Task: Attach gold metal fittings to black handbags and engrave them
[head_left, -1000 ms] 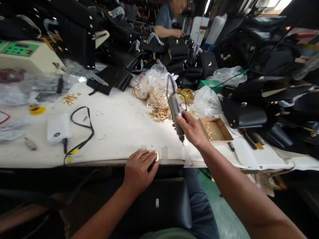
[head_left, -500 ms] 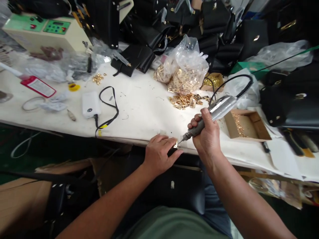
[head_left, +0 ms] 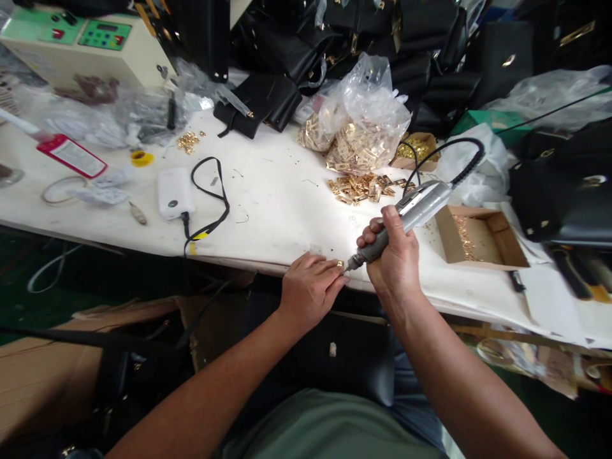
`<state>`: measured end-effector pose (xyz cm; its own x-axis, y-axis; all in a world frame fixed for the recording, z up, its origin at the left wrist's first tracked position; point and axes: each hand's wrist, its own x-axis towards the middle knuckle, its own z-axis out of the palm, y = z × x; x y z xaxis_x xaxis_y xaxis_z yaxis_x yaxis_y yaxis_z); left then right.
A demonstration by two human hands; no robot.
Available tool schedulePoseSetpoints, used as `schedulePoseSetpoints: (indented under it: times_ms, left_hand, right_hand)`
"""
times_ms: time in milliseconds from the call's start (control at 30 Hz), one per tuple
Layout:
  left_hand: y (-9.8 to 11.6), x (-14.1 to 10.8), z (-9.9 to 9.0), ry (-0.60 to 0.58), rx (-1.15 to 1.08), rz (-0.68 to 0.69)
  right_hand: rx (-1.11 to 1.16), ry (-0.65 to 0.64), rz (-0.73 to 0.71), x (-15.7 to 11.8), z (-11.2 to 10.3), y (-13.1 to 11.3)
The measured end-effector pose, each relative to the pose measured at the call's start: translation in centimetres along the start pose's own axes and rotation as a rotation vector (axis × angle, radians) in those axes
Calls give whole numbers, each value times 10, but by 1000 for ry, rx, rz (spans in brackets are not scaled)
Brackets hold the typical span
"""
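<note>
My right hand point(head_left: 394, 258) is wrapped round a grey electric screwdriver point(head_left: 423, 207), its tip pointing down and left toward my left fingertips. At the table's front edge my left hand point(head_left: 310, 287) is closed, thumb and fingers pinching a small gold metal fitting point(head_left: 340, 263). The screwdriver's tip meets the fitting or sits right beside it; the exact contact is hidden. A black bag point(head_left: 354, 357) lies on my lap under my hands, with a small pale patch on its front.
Gold fittings point(head_left: 361, 188) lie heaped before a clear plastic bag point(head_left: 366, 137) of more. A cardboard box point(head_left: 478, 239) with small screws stands at right. A white power bank point(head_left: 175, 193) with a black cable, a red-labelled bottle point(head_left: 71, 155) and a machine point(head_left: 90, 51) are at left.
The screwdriver's tip has come down closer to my left fingertips. My left thumb has drawn in toward the fingers, and less of the gold fitting shows. The view has shifted slightly.
</note>
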<state>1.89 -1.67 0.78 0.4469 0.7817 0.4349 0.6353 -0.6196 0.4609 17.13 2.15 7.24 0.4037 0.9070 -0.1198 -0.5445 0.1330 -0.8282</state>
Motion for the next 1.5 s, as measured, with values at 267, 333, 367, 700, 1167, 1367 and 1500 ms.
schedulePoseSetpoints:
  times_ms: [267, 333, 367, 700, 1167, 1367, 1500]
  left_hand:
    - [-1, 0, 0, -2, 20, 14]
    - [-1, -1, 1, 6, 22, 15]
    - [-2, -1, 2, 9, 22, 15]
    - [-3, -1, 3, 32, 31, 17]
    - [-3, -4, 1, 4, 75, -8]
    - [-3, -8, 4, 29, 64, -21]
    - [-4, -9, 5, 25, 50, -20]
  right_hand:
    - [-41, 2, -25, -1, -1, 0]
    - [-42, 4, -33, -1, -1, 0]
    - [-39, 2, -35, -2, -2, 0]
    - [-33, 2, -52, -6, 0, 0]
    - [-157, -42, -143, -7, -6, 8]
    - [-290, -63, -177, -12, -11, 19]
    - [-308, -80, -179, -14, -11, 20]
